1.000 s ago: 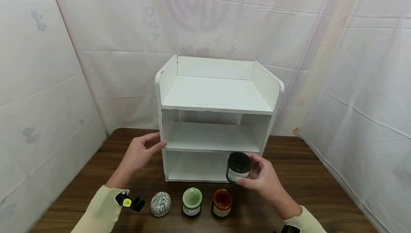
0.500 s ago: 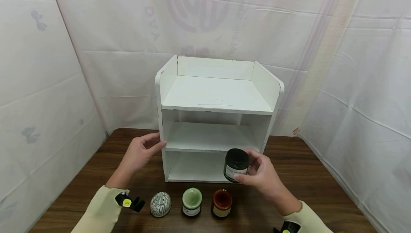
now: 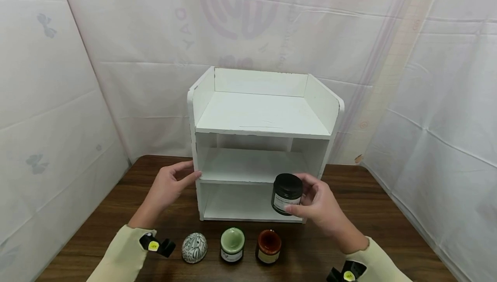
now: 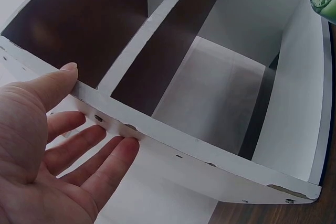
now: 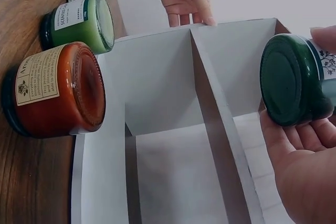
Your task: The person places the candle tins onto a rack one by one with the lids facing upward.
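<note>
My right hand holds a dark green candle jar with a black lid and white label. It is upright, off the table, in front of the lower and middle compartments of the white shelf. From the right wrist view, the jar shows its round glass base, with fingers beneath and the thumb on its label side. My left hand grips the shelf's left side panel at middle-board height. Up close in the left wrist view, the thumb of the left hand lies on the panel's front edge, its fingers against the outer face.
Before the shelf, on the brown wooden table, a black-and-white patterned rounded object, a green candle jar and an amber candle jar stand in a row. A whitish cloth hangs behind and at both sides.
My right hand has raised the dark candle jar slightly, from near the bottom board towards the middle board. My left hand and the shelf have stayed in place.
</note>
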`<action>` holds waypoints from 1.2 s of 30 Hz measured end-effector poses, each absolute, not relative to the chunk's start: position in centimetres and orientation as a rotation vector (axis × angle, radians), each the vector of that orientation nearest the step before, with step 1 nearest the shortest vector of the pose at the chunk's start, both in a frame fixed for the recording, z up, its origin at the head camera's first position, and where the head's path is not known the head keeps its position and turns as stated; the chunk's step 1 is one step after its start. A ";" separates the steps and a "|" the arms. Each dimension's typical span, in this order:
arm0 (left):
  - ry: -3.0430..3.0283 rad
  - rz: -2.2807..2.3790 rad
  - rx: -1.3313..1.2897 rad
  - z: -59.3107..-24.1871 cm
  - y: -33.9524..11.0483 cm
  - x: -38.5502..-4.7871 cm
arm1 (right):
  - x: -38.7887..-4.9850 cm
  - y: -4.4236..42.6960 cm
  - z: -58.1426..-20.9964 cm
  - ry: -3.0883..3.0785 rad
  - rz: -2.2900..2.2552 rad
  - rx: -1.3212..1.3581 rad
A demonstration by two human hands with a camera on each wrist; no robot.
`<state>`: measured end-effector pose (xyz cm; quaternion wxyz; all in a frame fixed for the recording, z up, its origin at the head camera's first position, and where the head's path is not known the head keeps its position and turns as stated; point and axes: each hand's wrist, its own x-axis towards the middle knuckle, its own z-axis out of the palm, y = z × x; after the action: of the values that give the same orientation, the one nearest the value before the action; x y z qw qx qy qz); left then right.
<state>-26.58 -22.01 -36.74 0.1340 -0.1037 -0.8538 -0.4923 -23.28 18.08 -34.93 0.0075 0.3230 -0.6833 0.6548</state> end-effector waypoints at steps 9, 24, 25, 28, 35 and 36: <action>-2.480 -1.403 -0.300 -36.7 -22.1 -26.5 | -23.1 17.5 -34.1 -2.235 2.009 0.970; -2.480 -1.432 -0.301 -36.6 -22.1 -26.5 | -23.3 16.7 -33.4 -2.255 1.957 0.968; -2.481 -1.430 -0.298 -36.5 -22.1 -26.5 | -23.3 16.6 -33.4 -2.256 1.961 0.970; -2.490 -1.416 -0.287 -36.5 -22.1 -26.5 | -23.3 16.4 -33.1 -2.253 1.966 0.983; -2.498 -1.419 -0.289 -36.5 -22.1 -26.5 | -23.4 15.9 -32.7 -2.247 1.982 0.975; -2.498 -1.420 -0.290 -36.5 -22.1 -26.5 | -23.4 15.8 -32.6 -2.246 1.985 0.972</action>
<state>-26.49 -22.08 -36.51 0.1266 -0.0996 -0.8580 -0.4878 -23.35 15.79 -32.61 -0.0045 0.3084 -0.7128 0.6299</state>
